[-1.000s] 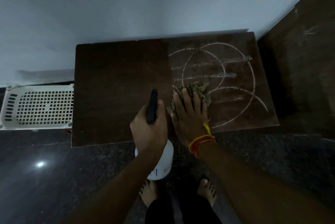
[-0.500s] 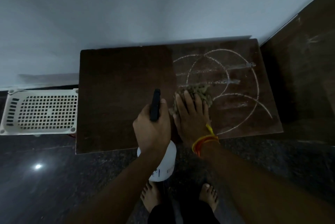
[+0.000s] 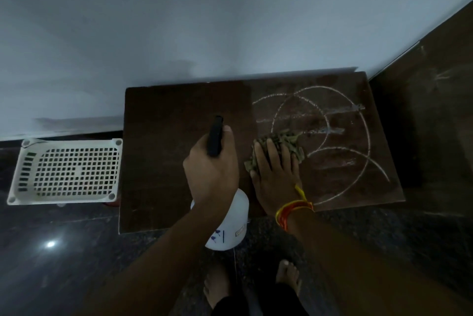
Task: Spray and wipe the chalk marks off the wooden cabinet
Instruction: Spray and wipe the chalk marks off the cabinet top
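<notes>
Left hand: the left hand [image 3: 211, 175] grips the neck of the spray bottle [image 3: 227, 223], fingers curled round it, black nozzle pointing toward the far edge of the cabinet top [image 3: 179, 162].
Right hand: the right hand [image 3: 277, 175] lies flat, fingers straight, pressing the cloth [image 3: 277, 140] onto the wood near the middle of the top.
Chalk marks: white arcs and smeared streaks [image 3: 332, 121] cover the right half; the left half looks bare.
Cloth handling: soft, crumpled, light; probably best driven by a flat palm with downward pressure.
Bottle handling: rigid plastic, likely light; hold at the neck, a finger on the trigger.
Progress: wiping seems barely begun.
</notes>
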`<act>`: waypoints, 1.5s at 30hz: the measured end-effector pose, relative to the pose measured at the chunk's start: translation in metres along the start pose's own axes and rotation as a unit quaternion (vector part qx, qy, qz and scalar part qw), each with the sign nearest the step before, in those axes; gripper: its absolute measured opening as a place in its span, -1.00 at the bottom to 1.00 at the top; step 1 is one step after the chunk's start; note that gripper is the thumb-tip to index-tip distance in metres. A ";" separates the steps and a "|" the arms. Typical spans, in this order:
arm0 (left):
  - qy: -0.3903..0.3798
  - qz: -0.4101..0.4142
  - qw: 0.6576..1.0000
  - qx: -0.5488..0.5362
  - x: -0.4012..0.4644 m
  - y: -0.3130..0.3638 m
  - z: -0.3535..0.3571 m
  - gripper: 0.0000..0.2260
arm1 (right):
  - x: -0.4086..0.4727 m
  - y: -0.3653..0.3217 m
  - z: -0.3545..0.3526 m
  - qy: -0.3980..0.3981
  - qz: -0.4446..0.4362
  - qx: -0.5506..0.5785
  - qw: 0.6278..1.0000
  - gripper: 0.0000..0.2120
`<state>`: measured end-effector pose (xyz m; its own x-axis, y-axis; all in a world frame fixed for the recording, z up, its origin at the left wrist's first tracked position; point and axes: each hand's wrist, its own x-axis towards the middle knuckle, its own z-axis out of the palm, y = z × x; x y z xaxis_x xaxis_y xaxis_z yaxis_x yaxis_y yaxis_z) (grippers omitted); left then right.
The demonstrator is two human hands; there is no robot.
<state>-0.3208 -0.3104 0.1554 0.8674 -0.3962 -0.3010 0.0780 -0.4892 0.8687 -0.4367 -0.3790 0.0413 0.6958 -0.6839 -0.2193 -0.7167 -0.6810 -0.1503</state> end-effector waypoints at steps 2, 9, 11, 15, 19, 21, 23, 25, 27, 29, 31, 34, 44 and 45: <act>0.005 0.002 1.000 -0.002 0.005 -0.001 0.001 -0.70 | 0.025 -0.001 -0.001 0.024 0.003 0.003 1.000 -0.43; 0.011 -0.006 1.000 -0.009 0.007 0.009 0.008 -0.72 | 0.033 0.001 0.000 0.019 -0.006 0.006 1.000 -0.43; 0.014 -0.014 1.000 -0.012 0.009 0.016 0.010 -0.71 | 0.020 -0.001 0.000 0.006 -0.010 0.007 1.000 -0.43; 0.027 -0.015 0.999 -0.029 0.020 0.029 0.014 -0.72 | 0.022 0.002 -0.001 0.000 -0.014 0.002 1.000 -0.41; 0.034 -0.012 0.999 -0.037 0.031 0.033 0.022 -0.73 | 0.053 0.002 -0.006 0.026 -0.031 0.004 0.999 -0.43; 0.032 -0.012 0.999 -0.038 0.035 0.034 0.025 -0.76 | 0.078 0.001 -0.011 0.030 -0.032 0.006 0.999 -0.43; 0.031 -0.013 0.999 -0.037 0.038 0.034 0.027 -0.76 | 0.093 0.001 -0.013 0.032 -0.030 0.005 0.999 -0.42; 0.031 -0.012 0.999 -0.037 0.040 0.035 0.028 -0.76 | 0.087 0.000 -0.014 0.027 -0.025 0.009 0.999 -0.42; 0.034 -0.012 0.999 -0.036 0.042 0.038 0.028 -0.75 | 0.071 -0.001 -0.012 0.015 -0.026 0.020 0.999 -0.42; 0.037 -0.015 0.999 -0.036 0.045 0.040 0.029 -0.74 | 0.058 -0.002 -0.011 -0.001 -0.025 0.034 0.999 -0.42; 0.040 -0.023 0.998 -0.041 0.049 0.042 0.029 -0.75 | 0.058 -0.001 -0.010 0.000 -0.024 0.035 0.999 -0.42; 0.040 -0.022 0.998 -0.037 0.057 0.040 0.029 -0.75 | 0.086 -0.002 -0.011 0.022 -0.028 0.019 0.999 -0.43; 0.029 -0.013 0.999 -0.032 0.071 0.033 0.023 -0.79 | 0.120 -0.005 -0.016 0.046 -0.020 0.018 0.999 -0.43; 0.028 -0.014 0.999 -0.033 0.072 0.033 0.023 -0.79 | 0.116 -0.005 -0.014 0.042 -0.020 0.017 0.999 -0.43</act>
<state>-0.2674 -0.3728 0.1535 0.8908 -0.3378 -0.3040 0.1329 -0.4461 0.8851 -0.3519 -0.4584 0.0303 0.7239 -0.6775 -0.1302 -0.6889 -0.6995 -0.1903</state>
